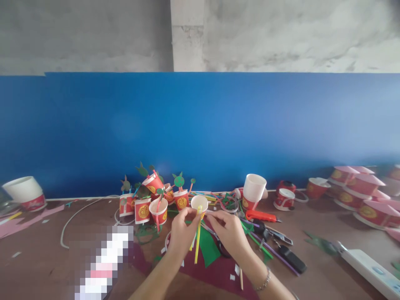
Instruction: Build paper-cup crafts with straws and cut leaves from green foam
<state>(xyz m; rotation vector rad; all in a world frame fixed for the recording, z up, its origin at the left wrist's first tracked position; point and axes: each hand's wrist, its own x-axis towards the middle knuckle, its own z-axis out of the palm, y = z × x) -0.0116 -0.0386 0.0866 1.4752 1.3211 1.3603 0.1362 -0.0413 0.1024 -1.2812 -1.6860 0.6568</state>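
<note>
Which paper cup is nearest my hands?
The paper cup just behind your left hand's fingertips; all the other cups sit farther off, to either side.

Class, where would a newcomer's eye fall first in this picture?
First, the broad blue panel stretching across the middle. Below it, near the centre, the left hand pinches a yellow straw beside the right hand. Beyond them, to the left, red cups cluster, some with green cutouts.

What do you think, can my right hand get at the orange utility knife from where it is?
Probably yes. The orange utility knife lies uncovered on the brown table, to the right of your right hand, and nothing tall appears to stand between them.
</note>
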